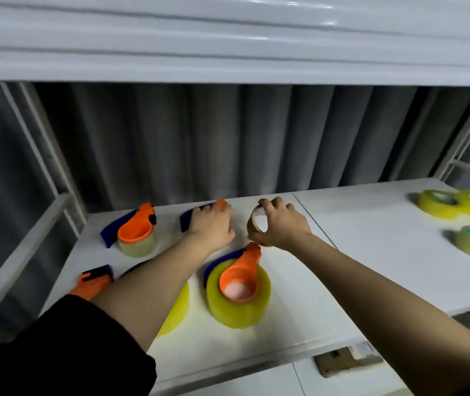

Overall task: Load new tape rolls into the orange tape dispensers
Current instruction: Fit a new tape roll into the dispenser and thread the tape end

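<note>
At the frame's centre, the right hand [281, 224] pinches a spent cardboard core [257, 221] just right of the orange dispenser [199, 215] that the left hand [212, 224] covers flat on the white shelf [371, 252], while fresh yellow rolls [439, 202] lie far right, nearer the right hand.

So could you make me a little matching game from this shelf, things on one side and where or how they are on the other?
Things:
1. Empty cardboard core
2. Dispenser at the back
3. Spare yellow rolls
4. Big roll with a dispenser set in it

States:
A. Far right of the shelf
B. Under the left hand
C. Pinched in the right hand
D. Nearest, between the two forearms

Pairs: 1-C, 2-B, 3-A, 4-D
</note>
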`<state>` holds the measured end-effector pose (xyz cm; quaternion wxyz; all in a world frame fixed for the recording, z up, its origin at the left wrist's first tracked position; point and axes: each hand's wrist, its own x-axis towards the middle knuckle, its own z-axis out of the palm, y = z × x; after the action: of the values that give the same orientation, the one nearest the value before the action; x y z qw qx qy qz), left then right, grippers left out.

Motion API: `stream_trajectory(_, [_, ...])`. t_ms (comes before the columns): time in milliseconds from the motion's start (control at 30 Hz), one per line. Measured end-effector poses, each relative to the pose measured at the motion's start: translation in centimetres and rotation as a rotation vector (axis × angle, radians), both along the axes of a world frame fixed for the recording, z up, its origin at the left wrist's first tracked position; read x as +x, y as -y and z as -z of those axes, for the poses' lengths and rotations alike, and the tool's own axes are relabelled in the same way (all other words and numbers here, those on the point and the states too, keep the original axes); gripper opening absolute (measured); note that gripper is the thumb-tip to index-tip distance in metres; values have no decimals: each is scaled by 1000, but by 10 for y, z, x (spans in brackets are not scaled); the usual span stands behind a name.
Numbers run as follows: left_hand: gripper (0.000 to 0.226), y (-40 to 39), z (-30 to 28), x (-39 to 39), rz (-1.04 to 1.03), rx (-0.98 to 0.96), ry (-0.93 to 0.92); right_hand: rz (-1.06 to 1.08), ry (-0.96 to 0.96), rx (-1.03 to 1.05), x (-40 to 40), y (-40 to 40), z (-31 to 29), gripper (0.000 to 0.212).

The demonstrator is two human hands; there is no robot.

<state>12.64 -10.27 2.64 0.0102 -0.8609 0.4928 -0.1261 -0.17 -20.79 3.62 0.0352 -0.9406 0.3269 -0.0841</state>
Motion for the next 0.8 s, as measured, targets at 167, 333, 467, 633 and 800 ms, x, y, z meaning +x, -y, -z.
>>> stream_trajectory(167, [44, 56, 3, -36, -39, 24, 15, -13, -65, -30, -40, 68, 9, 79])
stream_trajectory(333, [45, 109, 10, -75, -108, 44, -13, -58, -127, -53, -80, 134, 8, 78])
stream_trajectory(467, [40, 140, 8, -98, -113, 72, -19, -60, -129, -54, -104, 172, 4, 78])
stream_trajectory(633, [38, 170, 5, -111, -97, 87, -12, -16, -124, -43, -121, 199, 7, 78])
stream_trajectory(800, [37, 196, 10, -121, -11, 80, -10, 61, -116, -47, -137, 214, 8, 78])
